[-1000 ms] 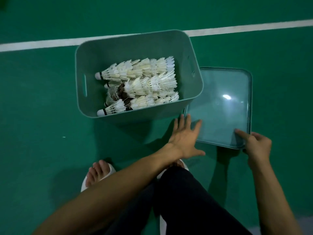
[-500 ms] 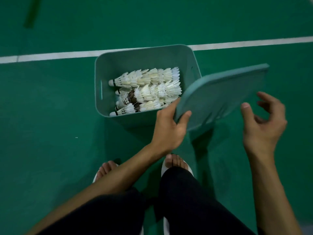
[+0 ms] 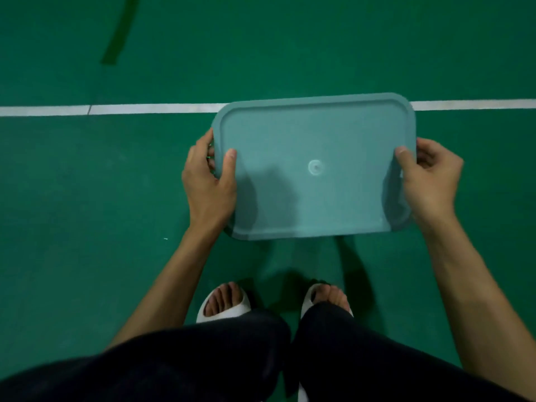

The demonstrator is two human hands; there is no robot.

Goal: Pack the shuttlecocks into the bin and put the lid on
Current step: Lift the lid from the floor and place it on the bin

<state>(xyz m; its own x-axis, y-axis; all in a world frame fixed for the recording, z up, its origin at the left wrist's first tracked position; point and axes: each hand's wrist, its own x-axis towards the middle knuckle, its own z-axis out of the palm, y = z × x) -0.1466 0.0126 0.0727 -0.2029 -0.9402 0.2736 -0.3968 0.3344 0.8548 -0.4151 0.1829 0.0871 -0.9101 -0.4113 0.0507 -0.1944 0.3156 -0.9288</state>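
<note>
Lid [image 3: 313, 134] in left hand [image 3: 208, 184] and right hand [image 3: 429, 181], fingers [image 3: 429, 152] mostly hidden.

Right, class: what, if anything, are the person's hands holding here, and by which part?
The teal lid, by its two short edges: the left hand grips the left edge, the right hand the right edge, thumbs on top.

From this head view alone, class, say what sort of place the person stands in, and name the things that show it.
Probably a sports court: a smooth green floor crossed by a painted white line. The left hand and right hand hold a teal lid, which says little about the place.
</note>
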